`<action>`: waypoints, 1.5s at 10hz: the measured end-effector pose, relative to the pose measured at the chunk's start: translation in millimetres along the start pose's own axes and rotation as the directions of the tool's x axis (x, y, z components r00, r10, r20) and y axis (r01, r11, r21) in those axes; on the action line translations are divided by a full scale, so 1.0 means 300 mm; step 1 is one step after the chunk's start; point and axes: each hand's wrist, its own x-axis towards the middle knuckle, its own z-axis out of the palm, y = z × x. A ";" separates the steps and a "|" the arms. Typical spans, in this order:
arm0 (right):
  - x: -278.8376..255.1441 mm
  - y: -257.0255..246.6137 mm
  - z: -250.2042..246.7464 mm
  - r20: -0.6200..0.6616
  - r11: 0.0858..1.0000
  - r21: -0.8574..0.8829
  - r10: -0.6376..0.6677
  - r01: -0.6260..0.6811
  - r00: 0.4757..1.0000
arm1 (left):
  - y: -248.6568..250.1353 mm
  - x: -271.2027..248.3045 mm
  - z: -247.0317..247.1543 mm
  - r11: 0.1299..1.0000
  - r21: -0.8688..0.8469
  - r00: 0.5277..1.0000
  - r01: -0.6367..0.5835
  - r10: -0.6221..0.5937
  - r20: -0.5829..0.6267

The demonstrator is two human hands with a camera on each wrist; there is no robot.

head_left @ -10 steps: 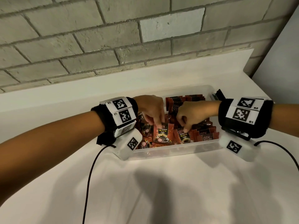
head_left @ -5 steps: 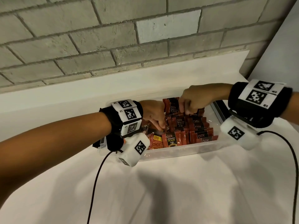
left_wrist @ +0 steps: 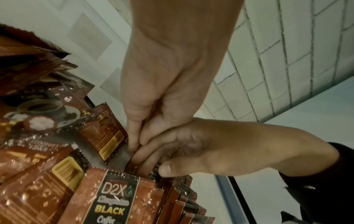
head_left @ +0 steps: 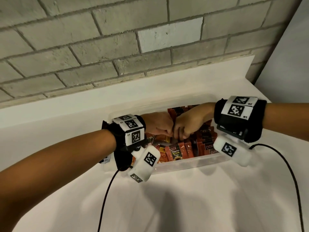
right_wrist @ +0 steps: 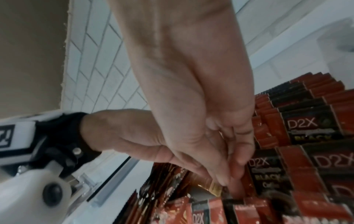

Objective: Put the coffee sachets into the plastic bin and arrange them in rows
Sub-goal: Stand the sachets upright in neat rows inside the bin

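A clear plastic bin (head_left: 177,166) on the white counter holds several red-brown D2X coffee sachets (head_left: 175,152). Upright rows of sachets (head_left: 206,139) fill its right half; loose ones (left_wrist: 44,178) lie flat on the left. My left hand (head_left: 169,133) and right hand (head_left: 178,136) meet knuckle to knuckle over the bin's middle. In the left wrist view my right hand (left_wrist: 151,166) pinches a dark sachet (left_wrist: 132,165) between thumb and fingers, and my left hand (left_wrist: 135,147) pinches its top edge. The right wrist view shows my right hand (right_wrist: 229,180) at the row's left end.
A grey brick wall (head_left: 117,47) rises behind the counter's raised white back ledge (head_left: 66,108). Black cables (head_left: 107,195) trail from both wrist units over the counter in front of the bin. A pale wall panel (head_left: 287,72) stands at the right.
My right hand has come from the bin's back row to the middle, next to my left hand. The left hand stays near the centre of the bin.
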 end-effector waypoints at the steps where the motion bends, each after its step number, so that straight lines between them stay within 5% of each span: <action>1: -0.011 0.022 -0.012 -0.016 0.996 0.084 -0.018 0.019 1.000 | -0.009 -0.004 0.006 0.995 0.067 0.997 -0.072 0.072 0.007; 2: -0.025 0.048 -0.034 -0.129 1.000 0.018 0.014 -0.011 0.992 | -0.006 -0.016 -0.001 0.981 0.128 0.989 -0.144 0.140 0.041; 3: -0.038 0.072 -0.046 -0.278 0.997 -0.060 0.039 -0.058 0.960 | 0.015 -0.024 -0.012 0.997 -0.055 0.999 0.054 -0.053 0.009; 4: -0.026 0.083 -0.027 -0.360 0.993 -0.105 0.013 -0.054 0.933 | 0.008 -0.004 0.008 0.987 -0.091 0.988 0.131 -0.123 0.093; 7: 0.047 0.052 0.023 -0.271 0.974 -0.217 0.008 -0.069 0.963 | 0.046 0.025 0.081 0.987 -0.057 0.962 0.150 -0.133 0.238; 10: 0.056 0.074 -0.001 -0.465 0.983 -0.168 -0.016 -0.070 0.885 | 0.043 0.040 0.070 0.992 -0.059 0.983 0.111 -0.100 0.156; 15: 0.038 0.087 -0.036 -0.534 0.995 -0.095 -0.051 0.000 0.844 | 0.038 0.066 -0.006 0.993 -0.114 0.978 -0.033 0.009 -0.208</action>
